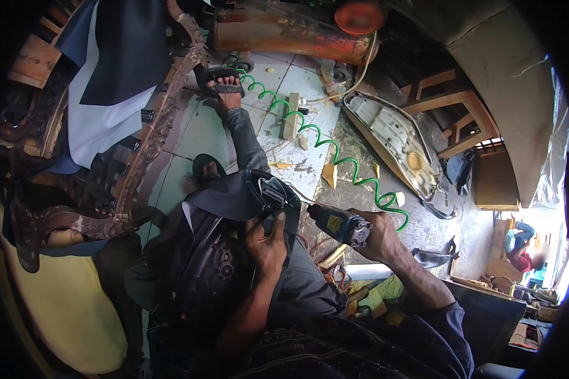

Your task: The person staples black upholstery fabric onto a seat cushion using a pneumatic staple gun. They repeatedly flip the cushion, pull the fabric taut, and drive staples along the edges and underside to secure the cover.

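A black seat base (212, 268) with a moulded underside lies across my lap, with smooth black sheet material (227, 197) draped over its far side. Thumb and fingers of my left hand (267, 247) pinch the edge of that black sheet. Just beyond my fingertips is a small shiny dark piece (273, 191) that I cannot make out. My right hand (380, 237) is wrapped round a blue and black staple gun (335, 224), held to the right of the seat, its nose pointing left and apart from the sheet.
A green coiled air hose (325, 141) runs over the tiled floor. Another seat base (395, 145) lies beyond the gun, near a wooden frame (452, 107). Carved wood furniture (133, 158) stands left, above a yellow foam pad (69, 309). A rusty tank (291, 35) lies at the back.
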Demonstrator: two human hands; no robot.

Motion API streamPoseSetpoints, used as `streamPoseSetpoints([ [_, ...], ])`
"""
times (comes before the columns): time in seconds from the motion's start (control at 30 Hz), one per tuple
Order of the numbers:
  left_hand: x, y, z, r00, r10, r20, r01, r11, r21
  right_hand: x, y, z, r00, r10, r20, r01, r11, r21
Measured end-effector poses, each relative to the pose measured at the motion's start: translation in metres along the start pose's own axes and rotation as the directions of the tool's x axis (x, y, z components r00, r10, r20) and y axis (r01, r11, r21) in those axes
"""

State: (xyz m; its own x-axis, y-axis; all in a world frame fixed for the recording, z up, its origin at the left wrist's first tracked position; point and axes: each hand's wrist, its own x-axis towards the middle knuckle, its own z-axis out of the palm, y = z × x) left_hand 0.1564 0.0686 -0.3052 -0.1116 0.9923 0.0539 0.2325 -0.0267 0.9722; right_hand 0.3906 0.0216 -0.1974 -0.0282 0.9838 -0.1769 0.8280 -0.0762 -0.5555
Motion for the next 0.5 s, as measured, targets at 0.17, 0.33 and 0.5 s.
streamPoseSetpoints([
  [0.17,-0.004,-0.003,0.004,0.997,-0.073,0.024,0.074,0.997,-0.02,0.004,-0.01,0.01,0.993,0.093,0.07,-0.093,0.996,-0.004],
  [0.33,-0.004,0.007,-0.001,0.999,-0.016,0.051,0.018,0.999,-0.043,0.012,-0.005,0.015,0.992,0.078,0.098,-0.073,0.996,-0.049],
  [0.5,-0.004,0.028,-0.003,0.885,0.359,0.296,-0.389,0.92,0.049,-0.004,0.059,0.038,0.997,-0.001,-0.073,0.013,0.987,0.161],
])
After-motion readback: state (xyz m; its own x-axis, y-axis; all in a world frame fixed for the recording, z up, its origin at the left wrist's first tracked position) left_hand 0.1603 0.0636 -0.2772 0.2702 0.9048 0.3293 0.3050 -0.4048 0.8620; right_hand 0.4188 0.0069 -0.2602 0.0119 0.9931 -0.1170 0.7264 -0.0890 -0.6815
